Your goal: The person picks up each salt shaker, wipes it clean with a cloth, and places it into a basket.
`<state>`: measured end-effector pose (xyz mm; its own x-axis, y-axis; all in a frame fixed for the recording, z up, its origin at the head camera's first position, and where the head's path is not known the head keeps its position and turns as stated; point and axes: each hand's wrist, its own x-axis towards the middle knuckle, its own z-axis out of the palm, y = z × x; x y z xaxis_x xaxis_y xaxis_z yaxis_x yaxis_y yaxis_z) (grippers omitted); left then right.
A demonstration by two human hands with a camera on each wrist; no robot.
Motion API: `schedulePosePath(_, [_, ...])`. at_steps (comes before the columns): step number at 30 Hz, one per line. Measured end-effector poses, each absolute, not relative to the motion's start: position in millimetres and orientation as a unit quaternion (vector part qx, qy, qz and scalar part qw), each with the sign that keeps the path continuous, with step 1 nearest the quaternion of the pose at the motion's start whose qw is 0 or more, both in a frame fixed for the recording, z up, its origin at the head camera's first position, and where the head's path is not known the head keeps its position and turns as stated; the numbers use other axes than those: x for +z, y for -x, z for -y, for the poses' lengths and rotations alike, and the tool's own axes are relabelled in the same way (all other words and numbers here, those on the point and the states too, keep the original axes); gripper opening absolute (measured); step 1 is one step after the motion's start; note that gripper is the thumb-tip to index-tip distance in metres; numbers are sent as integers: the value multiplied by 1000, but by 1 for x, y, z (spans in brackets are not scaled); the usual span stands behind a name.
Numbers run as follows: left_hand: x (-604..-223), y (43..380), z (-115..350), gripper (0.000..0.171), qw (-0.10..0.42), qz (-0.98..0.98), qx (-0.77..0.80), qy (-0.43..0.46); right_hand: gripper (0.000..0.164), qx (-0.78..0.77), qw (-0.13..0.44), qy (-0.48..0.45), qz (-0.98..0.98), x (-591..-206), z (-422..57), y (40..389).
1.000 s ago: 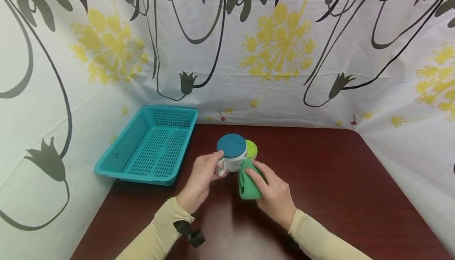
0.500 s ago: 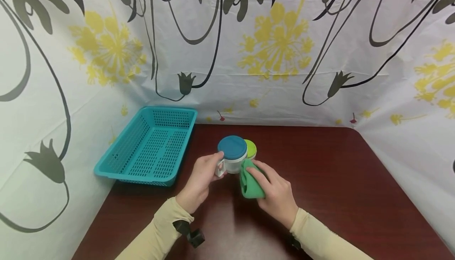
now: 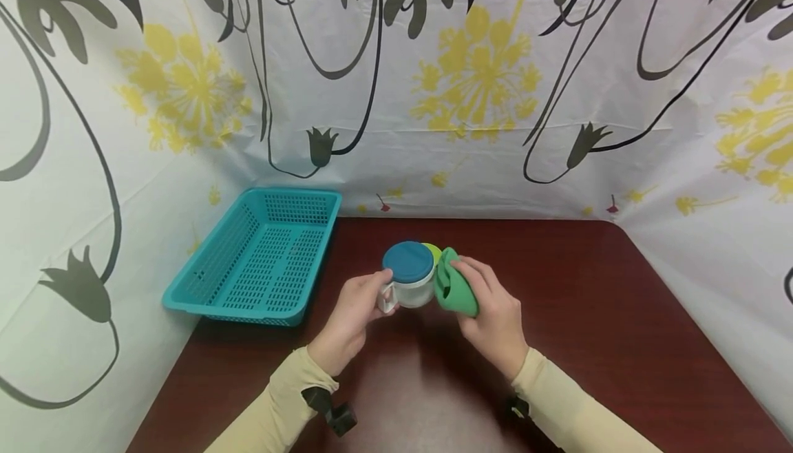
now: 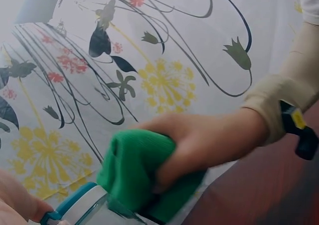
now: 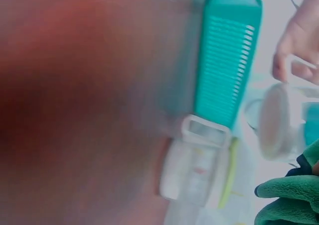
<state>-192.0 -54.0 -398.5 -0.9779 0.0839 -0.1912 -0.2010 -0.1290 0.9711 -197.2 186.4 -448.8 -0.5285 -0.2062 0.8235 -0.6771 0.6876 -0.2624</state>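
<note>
In the head view my left hand [image 3: 349, 317] holds a clear jar with a blue lid [image 3: 409, 262] by its side handle. The right wrist view shows this jar [image 5: 279, 123] lifted off the table. My right hand [image 3: 495, 319] grips a bunched green cloth [image 3: 456, 289] at the jar's right side; in the left wrist view the cloth [image 4: 137, 170] is right beside the glass. Behind the held jar stands a second one with a lime-green lid [image 3: 432, 252], mostly hidden in the head view. Its body and handle [image 5: 204, 130] show, blurred, in the right wrist view.
A turquoise plastic basket [image 3: 266, 260] with slotted sides stands at the table's back left. The dark red-brown table [image 3: 595, 315] spreads out to the right and front. A white curtain [image 3: 372, 95] with a floral print hangs behind and at the sides.
My right hand has moved the cloth up and to the right along the jar's side. The held jar has shifted slightly right and nearer to me. The basket has stayed in place.
</note>
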Motion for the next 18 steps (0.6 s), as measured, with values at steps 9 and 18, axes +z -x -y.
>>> schedulePosePath(9, [-401, 190, 51, 40, 115, -659, 742, 41, 71, 367, 361, -231, 826, -421, -177, 202])
schedulePosePath(18, [-395, 188, 52, 38, 83, -660, 746, 36, 69, 360, 301, -186, 863, -439, -179, 196])
